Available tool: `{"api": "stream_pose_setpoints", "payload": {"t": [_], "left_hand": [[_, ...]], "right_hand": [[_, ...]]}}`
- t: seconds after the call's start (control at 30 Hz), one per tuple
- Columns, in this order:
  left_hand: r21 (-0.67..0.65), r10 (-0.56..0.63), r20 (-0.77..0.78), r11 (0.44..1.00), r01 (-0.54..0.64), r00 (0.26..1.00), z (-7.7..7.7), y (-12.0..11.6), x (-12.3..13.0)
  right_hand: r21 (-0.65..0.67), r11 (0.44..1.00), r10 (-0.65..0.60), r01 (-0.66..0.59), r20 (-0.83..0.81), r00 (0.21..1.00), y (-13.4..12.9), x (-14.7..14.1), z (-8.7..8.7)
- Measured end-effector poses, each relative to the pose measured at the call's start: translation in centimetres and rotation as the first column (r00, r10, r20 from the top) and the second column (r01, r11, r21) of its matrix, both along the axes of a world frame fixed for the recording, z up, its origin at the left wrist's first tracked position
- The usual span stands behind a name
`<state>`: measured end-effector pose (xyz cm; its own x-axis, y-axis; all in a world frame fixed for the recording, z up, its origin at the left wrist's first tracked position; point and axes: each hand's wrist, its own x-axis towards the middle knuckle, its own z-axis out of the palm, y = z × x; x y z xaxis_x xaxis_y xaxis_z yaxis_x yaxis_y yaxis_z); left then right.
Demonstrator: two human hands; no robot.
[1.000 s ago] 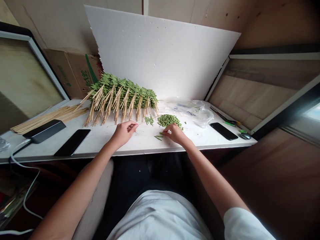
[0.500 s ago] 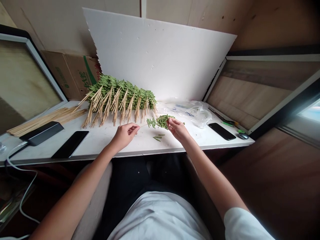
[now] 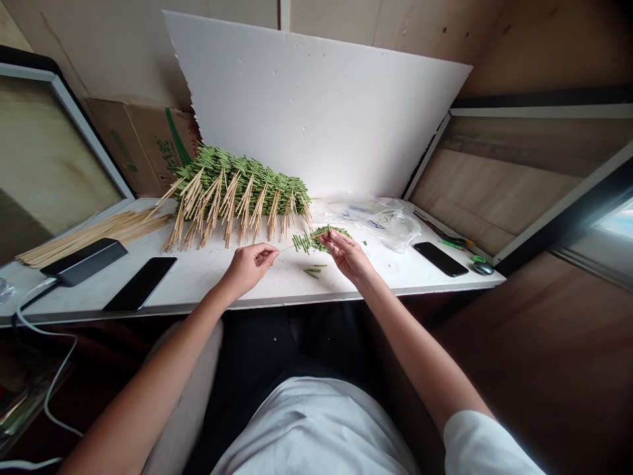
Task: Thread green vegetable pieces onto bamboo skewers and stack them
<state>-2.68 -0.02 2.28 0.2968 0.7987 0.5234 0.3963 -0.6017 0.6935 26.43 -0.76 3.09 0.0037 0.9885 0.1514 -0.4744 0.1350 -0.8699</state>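
My left hand point(image 3: 251, 267) pinches the end of a thin wooden skewer point(image 3: 285, 248) that points right and carries several short green bean pieces point(image 3: 301, 243). At the skewer's far end, my right hand point(image 3: 346, 254) is closed, thumb and fingertips together; what they grip is too small to make out. Behind my right fingertips lies a small heap of cut green pieces point(image 3: 342, 232). A few loose pieces point(image 3: 312, 271) rest on the white table between my hands. Further back on the left stands a large stack of filled green skewers point(image 3: 242, 173), their bare ends pointing forward.
Bare skewers point(image 3: 99, 231), a black box with a cable point(image 3: 85, 262) and a phone point(image 3: 141, 284) lie on the left. On the right are a plastic bag point(image 3: 395, 224), another phone point(image 3: 440, 258) and a mouse point(image 3: 482, 268). A white board point(image 3: 316, 112) stands behind.
My right hand has moved slightly left, towards the skewer's tip. My left hand holds the skewer almost where it was.
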Motion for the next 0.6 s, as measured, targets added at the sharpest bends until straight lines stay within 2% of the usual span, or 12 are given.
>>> {"api": "stream_pose_setpoints", "payload": {"t": [0.27,0.4,0.6], "left_hand": [[-0.012,0.001,-0.007,1.000,-0.001,1.000,0.06,-0.13,0.07],[-0.002,-0.007,-0.002,1.000,0.007,1.000,0.14,-0.17,0.07],[0.028,-0.012,-0.017,1.000,0.012,1.000,-0.10,0.08,-0.11]], "right_hand": [[0.030,0.999,-0.045,0.044,0.008,0.999,-0.29,-0.54,0.61],[0.049,0.993,-0.109,0.106,0.057,0.992,-0.28,-0.55,0.55],[0.056,0.990,-0.131,0.127,0.080,0.988,-0.20,-0.56,0.12]]}}
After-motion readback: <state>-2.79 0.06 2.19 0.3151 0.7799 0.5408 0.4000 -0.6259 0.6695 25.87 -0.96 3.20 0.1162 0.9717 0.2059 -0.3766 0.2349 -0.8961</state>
